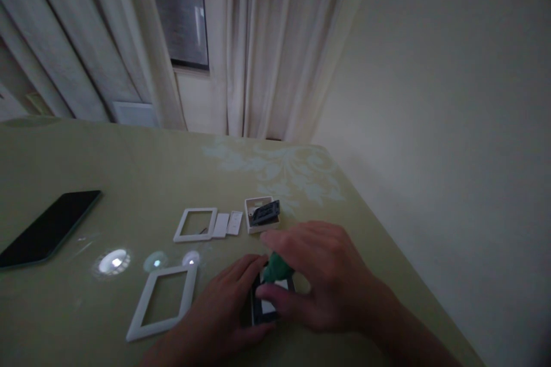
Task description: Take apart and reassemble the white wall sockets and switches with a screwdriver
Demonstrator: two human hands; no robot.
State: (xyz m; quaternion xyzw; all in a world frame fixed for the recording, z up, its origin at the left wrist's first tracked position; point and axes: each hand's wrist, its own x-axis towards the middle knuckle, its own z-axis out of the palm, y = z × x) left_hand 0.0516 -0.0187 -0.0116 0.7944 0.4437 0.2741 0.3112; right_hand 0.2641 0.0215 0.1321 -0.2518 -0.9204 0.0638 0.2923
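Note:
Both hands work over a small dark switch module [263, 305] with a white face, lying on the green table [129, 172]. My left hand [215, 315] curls round the module's left side and steadies it. My right hand [321, 275] is closed on a green-handled tool [278, 268], whose handle pokes out between thumb and fingers above the module. The tool's tip is hidden.
A white frame [166, 303] lies left of my hands. Farther back lie another white frame [196, 225], two white rocker plates [228, 223] and a white box with a dark insert [262, 214]. A dark phone [49, 227] lies far left. The table edge runs along the right.

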